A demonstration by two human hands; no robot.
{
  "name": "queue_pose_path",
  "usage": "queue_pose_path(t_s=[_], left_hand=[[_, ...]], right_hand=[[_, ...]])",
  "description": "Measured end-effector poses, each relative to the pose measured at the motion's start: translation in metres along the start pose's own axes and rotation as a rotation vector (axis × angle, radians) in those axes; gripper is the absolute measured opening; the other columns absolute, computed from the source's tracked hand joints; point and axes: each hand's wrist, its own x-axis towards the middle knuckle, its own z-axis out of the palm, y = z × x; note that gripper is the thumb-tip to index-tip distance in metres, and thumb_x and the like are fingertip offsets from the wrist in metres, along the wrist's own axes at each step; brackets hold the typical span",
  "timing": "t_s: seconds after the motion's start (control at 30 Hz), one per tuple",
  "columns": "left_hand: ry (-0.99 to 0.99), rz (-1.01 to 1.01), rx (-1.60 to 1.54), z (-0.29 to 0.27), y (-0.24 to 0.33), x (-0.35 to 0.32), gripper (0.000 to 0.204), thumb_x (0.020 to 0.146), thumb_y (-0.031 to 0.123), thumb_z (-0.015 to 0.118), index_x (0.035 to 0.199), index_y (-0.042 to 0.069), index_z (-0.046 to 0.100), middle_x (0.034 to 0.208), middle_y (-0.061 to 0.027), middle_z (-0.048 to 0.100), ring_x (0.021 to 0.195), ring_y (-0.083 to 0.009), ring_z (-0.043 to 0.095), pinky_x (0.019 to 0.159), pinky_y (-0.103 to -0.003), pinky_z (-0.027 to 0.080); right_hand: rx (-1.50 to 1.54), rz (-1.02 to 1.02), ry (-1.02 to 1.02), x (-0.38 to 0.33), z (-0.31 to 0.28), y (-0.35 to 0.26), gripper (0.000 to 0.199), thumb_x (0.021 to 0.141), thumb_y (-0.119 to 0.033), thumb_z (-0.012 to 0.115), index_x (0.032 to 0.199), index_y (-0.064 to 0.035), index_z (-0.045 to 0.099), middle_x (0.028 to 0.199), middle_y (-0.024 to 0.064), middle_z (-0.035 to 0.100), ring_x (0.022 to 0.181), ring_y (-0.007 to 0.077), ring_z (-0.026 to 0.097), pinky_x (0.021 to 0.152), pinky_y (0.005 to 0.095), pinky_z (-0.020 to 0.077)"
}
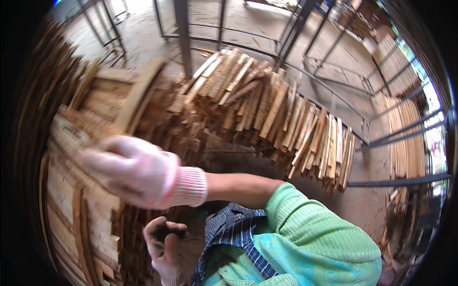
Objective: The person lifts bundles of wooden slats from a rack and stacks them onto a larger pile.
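Observation:
My right hand, in a white knitted glove with pink edging at the cuff, reaches across to the left above a stack of rough boards. Motion smears its fingers, and whether they hold anything is not visible. Lower down, close to my body, is my left hand, in a glove with dark, dirty fingertips. Its fingers are bent, with a gap between them and the thumb, and nothing shows in it. The end of the board stack lies just left of this hand.
A long pile of short wooden slats runs ahead and to the right. A wooden plank stands up beside the stack. Dark metal frames rise behind the slats. More bundled timber stands at the far right.

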Motion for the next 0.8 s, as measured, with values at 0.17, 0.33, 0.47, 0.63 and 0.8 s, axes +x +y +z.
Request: queue_pose_path(t_s=[0.17, 0.33, 0.47, 0.63, 0.8], left_hand=[[-0.196, -0.408, 0.295, 0.108, -0.146, 0.062, 0.034, 0.095, 0.004, 0.059, 0.127, 0.003, 0.048, 0.099, -0.008, 0.059, 0.088, -0.0157, 0.063, 0.077, -0.031, 0.055], [-0.471, -0.777, 0.533, 0.246, -0.342, 0.096, 0.037, 0.096, 0.017, 0.062, 0.129, 0.006, 0.049, 0.099, -0.0085, 0.063, 0.083, -0.015, 0.063, 0.07, -0.029, 0.054], [-0.671, -1.038, 0.634, 0.296, -0.539, 0.128, 0.04, 0.098, 0.024, 0.06, 0.131, 0.004, 0.047, 0.104, -0.0084, 0.062, 0.087, -0.0144, 0.063, 0.073, -0.029, 0.056], [-0.907, -1.054, 0.977, 0.358, -0.722, 0.126, 0.062, 0.095, 0.048, 0.059, 0.138, 0.005, 0.046, 0.106, -0.0104, 0.063, 0.084, -0.0175, 0.062, 0.072, -0.032, 0.053], [-0.795, -1.105, 1.109, 0.401, -0.837, 0.144, 0.11, 0.085, 0.083, 0.042, 0.145, -0.009, 0.036, 0.141, -0.0318, 0.05, 0.136, -0.039, 0.046, 0.112, -0.039, 0.035]], right_hand=[[-0.329, 0.975, -0.316, -0.271, -0.198, 0.104, 0.046, 0.094, -0.023, 0.058, 0.138, -0.0111, 0.052, 0.109, 0.0194, 0.059, 0.104, 0.0378, 0.06, 0.09, 0.0428, 0.0496], [-0.699, 2.138, 0.03, -0.543, -0.405, 0.099, 0.057, 0.087, -0.032, 0.05, 0.138, -0.0078, 0.054, 0.131, 0.0246, 0.061, 0.124, 0.0382, 0.057, 0.105, 0.0426, 0.0451], [-0.421, 2.291, 0.251, -0.641, -0.48, 0.081, 0.058, 0.09, -0.034, 0.054, 0.142, -0.0074, 0.049, 0.129, 0.0225, 0.063, 0.124, 0.0349, 0.058, 0.102, 0.0421, 0.0461], [-0.595, 2.118, 1.202, -0.785, -0.551, 0.088, 0.078, 0.094, -0.05, 0.059, 0.154, -0.009, 0.029, 0.133, 0.0177, 0.057, 0.119, 0.0323, 0.055, 0.106, 0.0459, 0.0412], [-0.537, 2.548, 0.973, -0.863, -0.58, 0.125, 0.079, 0.094, -0.056, 0.053, 0.153, -0.0086, 0.03, 0.152, 0.0151, 0.037, 0.136, 0.0328, 0.037, 0.116, 0.0545, 0.0258]])
